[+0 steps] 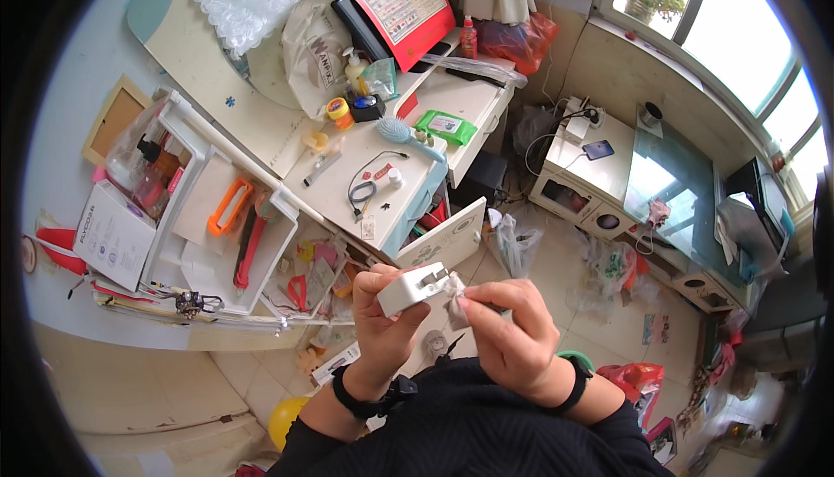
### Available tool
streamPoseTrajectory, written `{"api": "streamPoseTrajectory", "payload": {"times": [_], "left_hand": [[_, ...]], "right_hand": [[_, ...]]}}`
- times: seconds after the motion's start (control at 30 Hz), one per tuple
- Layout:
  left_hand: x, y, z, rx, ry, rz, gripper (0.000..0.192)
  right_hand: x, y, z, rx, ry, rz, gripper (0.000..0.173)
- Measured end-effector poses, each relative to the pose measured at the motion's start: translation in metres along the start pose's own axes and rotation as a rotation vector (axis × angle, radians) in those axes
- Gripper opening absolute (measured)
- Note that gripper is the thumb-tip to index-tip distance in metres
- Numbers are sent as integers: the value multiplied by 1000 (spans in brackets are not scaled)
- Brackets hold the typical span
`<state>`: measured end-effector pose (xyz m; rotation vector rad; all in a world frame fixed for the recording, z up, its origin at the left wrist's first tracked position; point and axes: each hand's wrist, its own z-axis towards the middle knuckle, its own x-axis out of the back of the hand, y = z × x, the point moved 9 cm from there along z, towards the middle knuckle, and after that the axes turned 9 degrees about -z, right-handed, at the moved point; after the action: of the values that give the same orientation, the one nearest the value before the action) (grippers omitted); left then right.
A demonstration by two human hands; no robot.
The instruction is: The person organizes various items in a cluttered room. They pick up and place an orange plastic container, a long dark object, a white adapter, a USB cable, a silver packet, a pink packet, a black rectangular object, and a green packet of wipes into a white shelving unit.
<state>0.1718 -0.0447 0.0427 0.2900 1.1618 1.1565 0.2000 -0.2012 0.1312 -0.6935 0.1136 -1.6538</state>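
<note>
My left hand (386, 330) holds a white plug-in adapter or power strip end (412, 289), its metal prongs facing right. Between the thumb and fingers of my right hand (515, 333) is a crumpled whitish tissue or cloth (457, 304), which is at the prong side of the white adapter. Both hands are in front of my body, above the tiled floor. Beyond them stands a white dressing table (332, 200) with a coiled dark cable (362, 191), a light blue hairbrush (407, 137) and a green pack of wipes (446, 126).
An open drawer front (449, 239) stands just beyond my hands. At left is a white storage shelf (287, 213) holding orange and red tools. A low cabinet (589, 171) at right bears a phone (598, 150). Plastic bags (515, 239) and a yellow balloon (287, 421) lie low down.
</note>
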Motion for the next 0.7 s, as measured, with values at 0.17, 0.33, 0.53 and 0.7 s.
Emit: {"api": "streamPoseTrajectory", "payload": {"times": [0.17,0.33,0.53,0.7], "left_hand": [[-10,8,0,-105,-63,188,42],[-12,9,0,-118,-88,278,45],[-14,13,3,-159,-125,264,46],[-15,16,2,-195,-118,283,47]], "right_hand": [[-8,-6,0,46,-31,7,42],[-7,-3,-1,61,-7,8,40],[-4,3,0,-45,-3,-35,30],[-4,-2,2,13,0,-6,29]]}}
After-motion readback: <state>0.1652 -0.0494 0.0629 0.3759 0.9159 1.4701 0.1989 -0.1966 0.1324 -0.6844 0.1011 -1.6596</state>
